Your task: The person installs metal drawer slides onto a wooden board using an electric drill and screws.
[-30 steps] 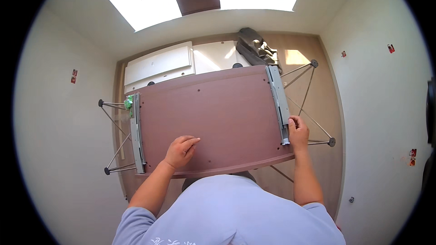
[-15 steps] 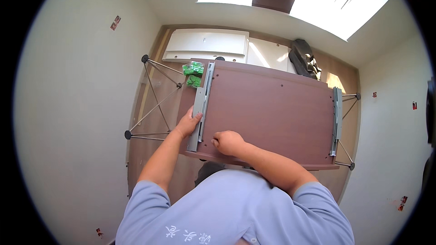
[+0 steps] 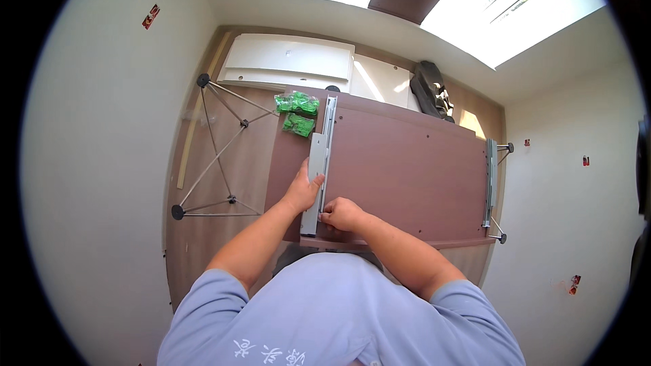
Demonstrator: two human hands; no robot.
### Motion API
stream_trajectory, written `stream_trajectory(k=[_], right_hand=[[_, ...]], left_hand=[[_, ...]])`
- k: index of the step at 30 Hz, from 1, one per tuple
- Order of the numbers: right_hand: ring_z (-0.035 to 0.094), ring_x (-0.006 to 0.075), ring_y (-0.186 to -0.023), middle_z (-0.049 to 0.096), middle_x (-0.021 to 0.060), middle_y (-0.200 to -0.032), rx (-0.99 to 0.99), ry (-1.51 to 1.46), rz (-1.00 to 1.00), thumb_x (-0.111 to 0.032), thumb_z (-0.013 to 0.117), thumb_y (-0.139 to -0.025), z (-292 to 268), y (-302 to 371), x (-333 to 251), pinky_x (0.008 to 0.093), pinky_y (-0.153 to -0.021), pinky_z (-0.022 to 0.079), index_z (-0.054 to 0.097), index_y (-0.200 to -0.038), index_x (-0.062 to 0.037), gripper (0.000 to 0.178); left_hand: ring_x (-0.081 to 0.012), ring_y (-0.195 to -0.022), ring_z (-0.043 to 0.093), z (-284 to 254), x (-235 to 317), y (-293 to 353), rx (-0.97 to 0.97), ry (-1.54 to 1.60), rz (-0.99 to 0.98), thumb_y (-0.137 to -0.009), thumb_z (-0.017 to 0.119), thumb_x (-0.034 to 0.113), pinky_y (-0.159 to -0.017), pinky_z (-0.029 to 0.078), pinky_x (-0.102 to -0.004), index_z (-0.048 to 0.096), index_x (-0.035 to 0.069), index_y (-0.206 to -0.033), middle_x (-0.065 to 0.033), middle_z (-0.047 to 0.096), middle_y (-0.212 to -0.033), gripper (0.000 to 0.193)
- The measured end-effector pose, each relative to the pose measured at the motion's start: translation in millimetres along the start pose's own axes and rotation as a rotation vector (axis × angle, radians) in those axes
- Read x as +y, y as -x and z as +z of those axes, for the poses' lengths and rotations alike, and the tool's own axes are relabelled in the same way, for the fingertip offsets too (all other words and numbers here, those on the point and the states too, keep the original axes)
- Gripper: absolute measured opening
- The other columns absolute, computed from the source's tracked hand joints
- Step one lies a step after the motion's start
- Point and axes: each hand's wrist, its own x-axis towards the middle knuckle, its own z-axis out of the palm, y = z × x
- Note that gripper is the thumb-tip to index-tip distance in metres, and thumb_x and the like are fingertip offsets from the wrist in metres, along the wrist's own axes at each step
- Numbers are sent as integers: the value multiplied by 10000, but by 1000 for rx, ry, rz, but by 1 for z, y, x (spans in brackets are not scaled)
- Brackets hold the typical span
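Note:
A metal drawer slide [image 3: 314, 152] runs along the left side of a brown panel [image 3: 400, 169], with its wide grey outer member at the near part. My left hand [image 3: 303, 190] grips that member, thumb on top and fingers along its left edge. Close to the slide's near end, my right hand [image 3: 344, 215] is closed, with thumb and finger pinched at the rail's inner edge. Whatever those fingertips hold, if anything, is too small to make out. A second drawer slide [image 3: 489, 183] lies along the panel's right side.
Green packets in clear bags [image 3: 297, 112] lie left of the slide's far end. The panel rests on a folding stand of metal rods [image 3: 220, 152] that juts out at the left. Beyond it are white boards [image 3: 288, 57] and a dark bag [image 3: 430, 88], before a window.
My right hand has moved in against the slide's near end, where it was a little apart before. My left hand still grips the slide. The whole view has shifted slightly.

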Motion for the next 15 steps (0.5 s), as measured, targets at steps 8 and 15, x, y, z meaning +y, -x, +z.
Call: stream_trajectory(k=[8, 15], right_hand=[[699, 204, -603, 729, 63, -707, 9, -22, -33, -326, 690, -1009, -16, -1, -2, 391, -682, 573, 776, -867, -66, 309], [731, 281, -754, 757, 100, -770, 76, 50, -41, -393, 694, -993, -23, -2, 9, 439, -775, 577, 805, -897, -75, 351]], left_hand=[[-404, -1311, 650, 2, 0, -98, 9, 50, 32, -1104, 610, 417, -1107, 496, -462, 341, 20, -1632, -276, 654, -1420, 713], [-349, -1315, 649, -3, 50, -139, -38, 68, -147, -1093, 636, 428, -1109, 493, -435, 359, 35, -1643, -243, 653, -1448, 730]])
